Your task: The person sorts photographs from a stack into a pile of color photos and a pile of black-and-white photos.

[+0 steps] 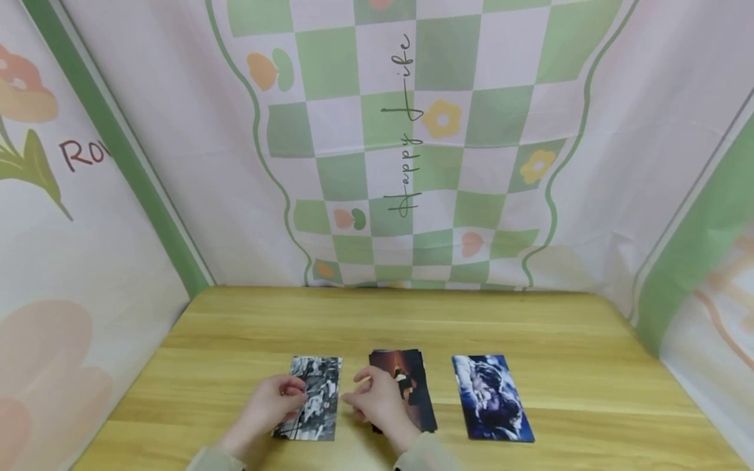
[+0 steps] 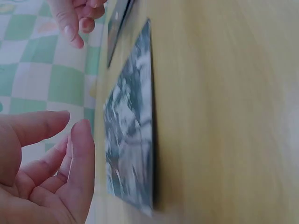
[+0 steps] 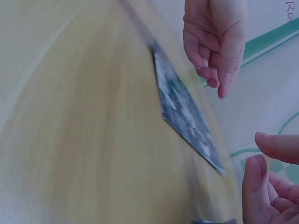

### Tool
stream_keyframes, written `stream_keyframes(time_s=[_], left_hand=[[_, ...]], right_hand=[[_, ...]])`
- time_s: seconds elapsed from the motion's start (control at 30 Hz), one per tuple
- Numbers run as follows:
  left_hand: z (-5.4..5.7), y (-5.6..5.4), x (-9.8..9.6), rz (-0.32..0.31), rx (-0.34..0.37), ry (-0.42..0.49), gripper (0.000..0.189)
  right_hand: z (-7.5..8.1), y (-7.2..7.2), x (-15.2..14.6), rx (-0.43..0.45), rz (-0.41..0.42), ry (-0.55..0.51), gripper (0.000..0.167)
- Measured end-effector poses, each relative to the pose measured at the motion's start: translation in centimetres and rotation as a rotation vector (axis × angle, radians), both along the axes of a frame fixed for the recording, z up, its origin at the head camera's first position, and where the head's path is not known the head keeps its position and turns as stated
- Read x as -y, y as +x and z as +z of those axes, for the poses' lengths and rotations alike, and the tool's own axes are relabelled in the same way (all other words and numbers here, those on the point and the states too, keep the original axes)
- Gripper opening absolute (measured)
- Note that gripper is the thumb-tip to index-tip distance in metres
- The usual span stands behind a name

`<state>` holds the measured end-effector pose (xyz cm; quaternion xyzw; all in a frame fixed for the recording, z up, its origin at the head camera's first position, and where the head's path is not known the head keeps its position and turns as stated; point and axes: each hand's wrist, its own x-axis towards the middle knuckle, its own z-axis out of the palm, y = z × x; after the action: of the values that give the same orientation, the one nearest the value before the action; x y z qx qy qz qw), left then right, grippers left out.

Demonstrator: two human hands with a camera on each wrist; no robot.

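Note:
Three groups of picture cards lie in a row on the table. At the left is a black-and-white card [image 1: 324, 399], flat on the wood. My left hand [image 1: 275, 402] hovers over its left part, thumb and fingers loosely bent with a small gap between the tips, holding nothing. The middle stack of dark, reddish-brown picture cards [image 1: 421, 399] has slightly uneven edges. My right hand [image 1: 378, 400] is over the left side of this stack, partly covering it. Its thumb and forefinger [image 3: 254, 175] stand apart, nothing between them.
A blue-and-white picture card [image 1: 493, 399] lies to the right of the stack. The wooden table [image 1: 577, 340] reaches back to a hanging cloth [image 1: 389, 131] with green checks and lettering. More printed cloth [image 1: 71, 261] hangs at the left side.

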<state>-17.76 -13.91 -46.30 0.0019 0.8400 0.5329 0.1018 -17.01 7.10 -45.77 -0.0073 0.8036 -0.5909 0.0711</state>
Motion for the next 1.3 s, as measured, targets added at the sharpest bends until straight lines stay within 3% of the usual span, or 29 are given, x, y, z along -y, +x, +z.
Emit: stream_keyframes(time_s=[0.27,0.5,0.7,0.87,1.03,1.3], left_hand=[[0.7,-0.1,-2.1,-0.077,0.004,0.079,0.024],[0.8,-0.3,-4.7,-0.115,0.025,0.117,0.022],[0.2,-0.3,-6.8,-0.121,0.014,0.191,0.023],[-0.6,-0.2,-8.2,-0.124,0.003,0.247,0.024],[-0.9,-0.1,-9.3,-0.12,0.012,0.222,0.021],[-0.8,-0.3,-10.2,-0.094,-0.005,0.159,0.029]], right_hand=[[1.1,0.0,-2.0,-0.016,-0.001,-0.018,0.032],[1.0,0.0,-4.5,0.004,-0.075,-0.041,0.03],[0.4,0.1,-6.8,0.02,-0.144,-0.009,0.03],[0.3,0.1,-8.1,0.002,-0.176,0.082,0.028],[0.2,0.2,-9.2,-0.029,-0.2,0.198,0.029],[-0.3,0.2,-10.5,-0.045,-0.232,0.22,0.032]])
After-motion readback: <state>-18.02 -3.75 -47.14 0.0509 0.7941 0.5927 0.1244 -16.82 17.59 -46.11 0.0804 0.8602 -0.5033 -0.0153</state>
